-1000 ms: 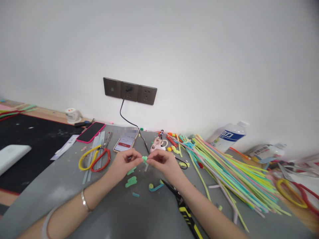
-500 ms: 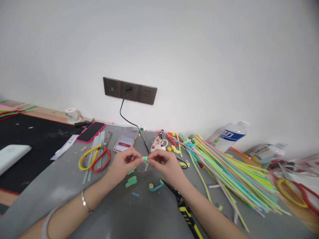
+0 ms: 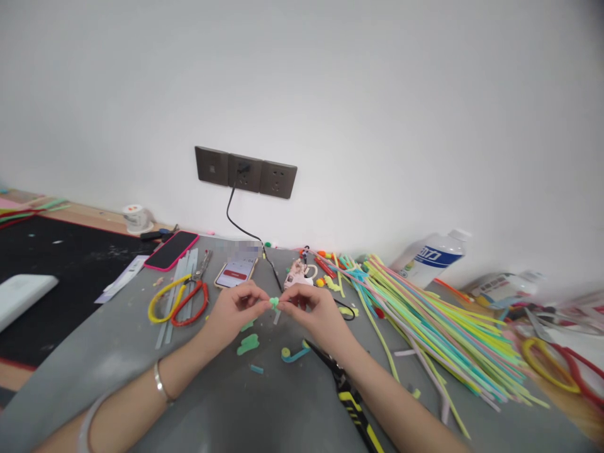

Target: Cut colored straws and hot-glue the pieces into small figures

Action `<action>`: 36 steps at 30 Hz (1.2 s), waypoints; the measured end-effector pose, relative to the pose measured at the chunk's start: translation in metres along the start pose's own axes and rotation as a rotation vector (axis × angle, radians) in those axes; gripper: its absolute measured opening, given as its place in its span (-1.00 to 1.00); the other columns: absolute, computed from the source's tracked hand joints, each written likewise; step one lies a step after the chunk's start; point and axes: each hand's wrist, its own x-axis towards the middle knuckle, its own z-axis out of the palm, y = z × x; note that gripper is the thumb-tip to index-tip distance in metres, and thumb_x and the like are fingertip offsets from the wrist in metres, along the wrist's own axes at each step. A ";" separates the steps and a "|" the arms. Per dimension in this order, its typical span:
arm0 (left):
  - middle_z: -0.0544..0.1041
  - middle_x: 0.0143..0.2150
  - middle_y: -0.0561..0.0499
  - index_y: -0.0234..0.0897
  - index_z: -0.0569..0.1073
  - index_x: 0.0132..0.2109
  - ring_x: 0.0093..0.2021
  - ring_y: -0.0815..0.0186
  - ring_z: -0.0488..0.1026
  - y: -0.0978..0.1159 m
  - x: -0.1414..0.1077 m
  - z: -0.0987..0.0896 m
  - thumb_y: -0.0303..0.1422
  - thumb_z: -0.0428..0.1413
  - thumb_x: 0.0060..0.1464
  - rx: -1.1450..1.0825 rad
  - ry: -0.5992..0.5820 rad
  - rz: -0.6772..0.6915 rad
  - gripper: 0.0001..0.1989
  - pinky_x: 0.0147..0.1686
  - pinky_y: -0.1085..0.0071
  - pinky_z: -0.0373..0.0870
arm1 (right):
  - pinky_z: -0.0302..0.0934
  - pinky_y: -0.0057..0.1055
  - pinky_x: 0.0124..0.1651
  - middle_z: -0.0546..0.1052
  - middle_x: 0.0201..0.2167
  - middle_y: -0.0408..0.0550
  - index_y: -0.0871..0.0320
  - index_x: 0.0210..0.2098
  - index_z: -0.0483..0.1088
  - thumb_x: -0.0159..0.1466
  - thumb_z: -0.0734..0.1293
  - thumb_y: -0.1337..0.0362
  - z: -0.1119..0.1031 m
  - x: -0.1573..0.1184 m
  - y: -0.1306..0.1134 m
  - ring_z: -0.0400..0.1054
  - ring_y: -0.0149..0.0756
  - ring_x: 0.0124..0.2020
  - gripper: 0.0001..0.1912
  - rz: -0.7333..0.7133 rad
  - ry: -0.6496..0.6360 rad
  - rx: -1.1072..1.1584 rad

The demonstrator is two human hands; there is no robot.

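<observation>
A small green piece of bent pipe cleaner (image 3: 274, 302) is pinched between the fingertips of my left hand (image 3: 241, 309) and my right hand (image 3: 314, 313), just above the grey table (image 3: 202, 402). Both hands are closed on it from opposite sides. Below them lie a folded green pipe cleaner piece (image 3: 248, 343), a short blue bit (image 3: 257, 369) and a blue strip with curled yellow-green ends (image 3: 295, 354). Black-and-yellow pliers (image 3: 353, 409) rest partly under my right forearm.
Red-and-yellow-handled scissors (image 3: 182, 299) lie left, beside a pink-edged phone (image 3: 172, 250) and a lit phone (image 3: 236, 272). Many coloured pipe cleaners (image 3: 425, 321) spread at right, before a white bottle (image 3: 431, 257). More scissors (image 3: 552, 365) lie far right. A black cord (image 3: 231, 214) hangs from the wall socket.
Almost nothing differs. Both hands stay in place, pinching the green piece, which looks slightly turned between the fingertips.
</observation>
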 end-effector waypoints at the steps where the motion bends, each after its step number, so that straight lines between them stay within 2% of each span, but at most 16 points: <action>1: 0.26 -0.51 0.14 -0.31 0.52 -0.40 -0.46 0.41 0.18 0.000 0.000 0.000 -0.27 0.22 0.05 0.012 -0.003 0.000 -0.82 -0.44 0.47 0.09 | 0.06 -0.46 -0.42 0.47 -0.57 -0.16 0.16 -0.47 0.53 0.12 0.42 0.28 0.000 0.000 0.000 0.21 -0.39 -0.51 -0.91 0.002 -0.001 -0.003; 13: 0.26 -0.51 0.13 -0.31 0.52 -0.40 -0.46 0.40 0.18 0.000 0.001 -0.001 -0.26 0.21 0.05 0.056 -0.013 0.007 -0.80 -0.43 0.45 0.10 | 0.10 -0.45 -0.39 0.55 -0.54 -0.15 0.13 -0.48 0.54 0.13 0.40 0.32 -0.001 0.000 -0.001 0.32 -0.36 -0.47 -0.92 -0.036 0.004 -0.062; 19: 0.22 -0.52 0.15 -0.31 0.53 -0.40 -0.48 0.41 0.16 -0.001 0.001 -0.001 -0.25 0.22 0.04 0.046 -0.004 0.013 -0.80 -0.44 0.46 0.08 | 0.15 -0.42 -0.30 0.56 -0.51 -0.14 0.13 -0.47 0.54 0.12 0.41 0.33 -0.001 0.001 0.001 0.37 -0.32 -0.41 -0.95 -0.046 0.018 -0.072; 36: 0.20 -0.54 0.16 -0.31 0.53 -0.41 -0.50 0.42 0.14 -0.002 0.001 0.001 -0.23 0.24 0.01 0.018 0.022 0.015 -0.79 -0.48 0.48 0.07 | 0.24 -0.40 -0.26 0.55 -0.49 -0.13 0.13 -0.44 0.54 0.15 0.42 0.32 0.000 0.000 0.008 0.39 -0.29 -0.39 -0.95 -0.097 0.040 -0.087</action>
